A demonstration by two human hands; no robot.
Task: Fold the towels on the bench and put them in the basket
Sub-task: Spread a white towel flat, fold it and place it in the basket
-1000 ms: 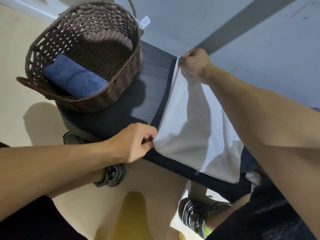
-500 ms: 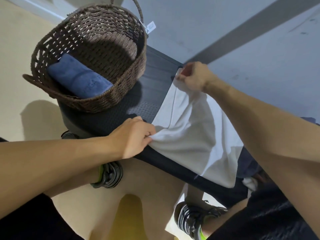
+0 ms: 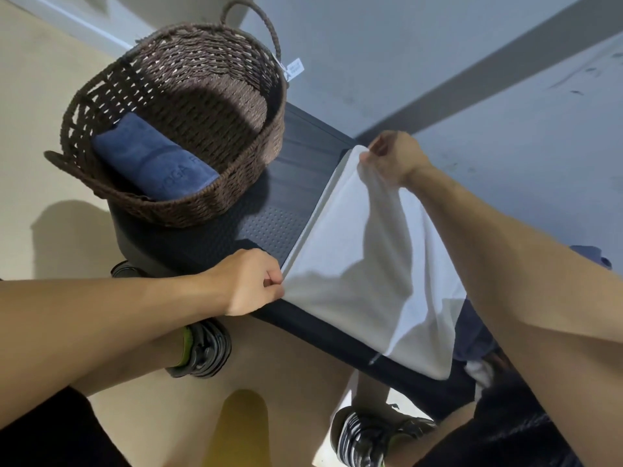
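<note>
Head view shows a dark bench (image 3: 269, 227) bearing a white towel (image 3: 364, 264) and, left of it, a wicker basket (image 3: 188, 203) holding 1 folded blue towel (image 3: 158, 163). Left hand (image 3: 249, 281) pinches the white towel's near corner; right hand (image 3: 394, 156) pinches its far corner, lifted.

Bare bench (image 3: 269, 227) lies between basket (image 3: 236, 183) and white towel (image 3: 354, 264).

Embossed "YOGA" legible on folded blue towel (image 3: 158, 160); basket's white tag (image 3: 294, 67) print unreadable.
</note>
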